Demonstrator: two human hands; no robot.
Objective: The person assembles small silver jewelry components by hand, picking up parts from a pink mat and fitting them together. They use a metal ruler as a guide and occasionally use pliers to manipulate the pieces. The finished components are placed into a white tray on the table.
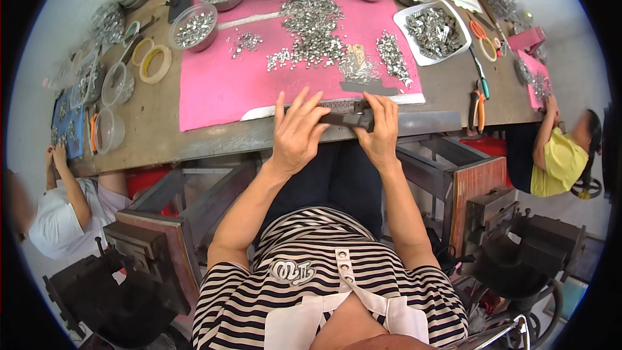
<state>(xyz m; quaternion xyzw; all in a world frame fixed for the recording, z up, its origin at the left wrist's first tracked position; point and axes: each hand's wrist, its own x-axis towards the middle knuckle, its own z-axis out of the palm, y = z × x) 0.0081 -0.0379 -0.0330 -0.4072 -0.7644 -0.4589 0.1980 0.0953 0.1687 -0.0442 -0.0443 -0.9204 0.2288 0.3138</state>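
Observation:
A dark metal bar (344,117) with a row of small slots and a block at its right end is held level at the near edge of the pink mat (214,84). My left hand (297,135) pinches its left end between thumb and index finger, the other fingers stretched out. Round the block on the right, my right hand (381,131) closes with thumb and fingers. Just beyond the bar lies a grey strip (368,87), beside a bunch of thin silver pins (360,68). Farther back spreads a heap of small silver metal parts (317,29).
Tubs of metal parts (194,28) and a white tray (433,31) ring the mat. Orange-handled pliers (477,109) lie right, tape rolls (155,66) left. Two people (68,210) (562,162) work at either side. Vices (139,246) stand below the bench.

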